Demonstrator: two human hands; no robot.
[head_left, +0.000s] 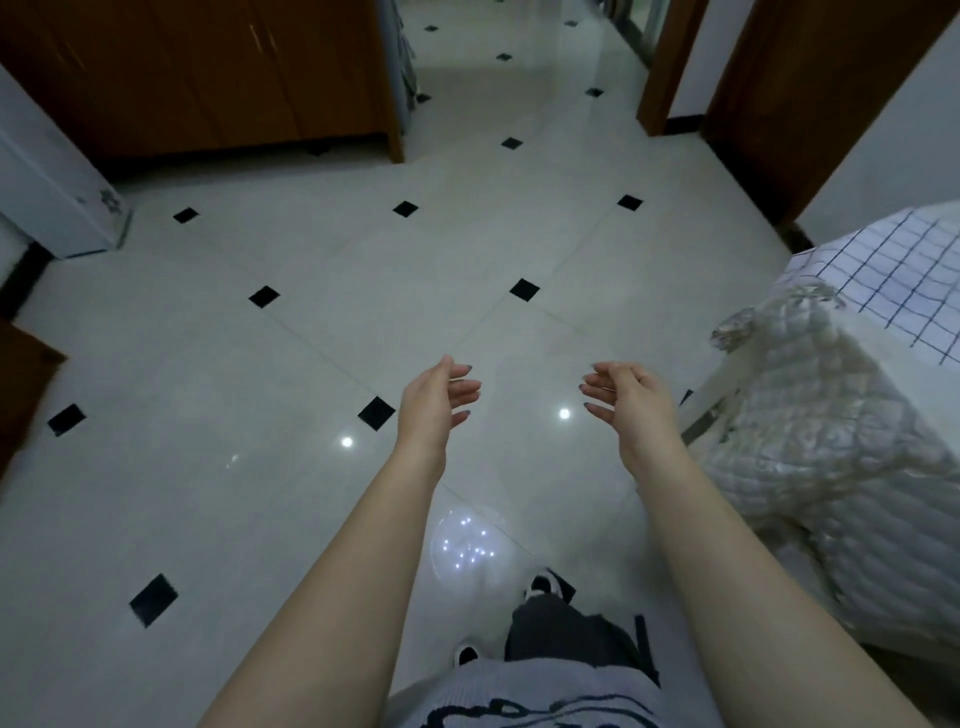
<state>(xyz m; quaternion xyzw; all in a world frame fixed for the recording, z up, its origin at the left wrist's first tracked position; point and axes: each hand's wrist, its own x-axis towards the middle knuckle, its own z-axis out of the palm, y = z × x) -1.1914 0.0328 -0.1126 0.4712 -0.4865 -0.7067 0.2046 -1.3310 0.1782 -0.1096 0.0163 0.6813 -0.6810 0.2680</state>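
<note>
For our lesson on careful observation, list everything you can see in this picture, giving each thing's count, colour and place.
floor: one, glossy white tiles with small black diamond insets, across the room
cabinet: one, brown wood, far left
box-like unit: one, white, left edge, kind unclear
door frame: one, brown wood, far right
checked sheet: one, white with dark grid lines, right edge
quilted blanket: one, white, draped down at right, apart from the right grip
shoes: two, black and white, bottom centre
trousers: one pair, dark grey, bottom centre
left grip: one, bare, fingers loosely curled, holding nothing, centre
right grip: one, bare, fingers loosely curled, holding nothing, centre right
</note>
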